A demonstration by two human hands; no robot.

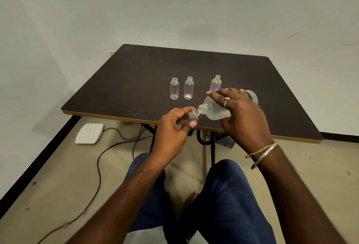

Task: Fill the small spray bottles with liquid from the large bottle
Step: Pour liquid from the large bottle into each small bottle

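Frosted big bottle: tipped on its side over the near edge of the table, centre of the frame, its neck pointing left and its mouth at the mouth of the small bottle.
Small bottle: clear, uncapped, tilted, mouth aimed up and right.
Left hand: fingers and thumb curled round the small bottle.
Right hand: clasped over the big bottle from above, fingers spread across it.
Table: dark top, yellow edge.
Standing row: left bottle, middle bottle and tinted bottle, all upright and uncapped, just above the hands.
Floor: white pad at left.
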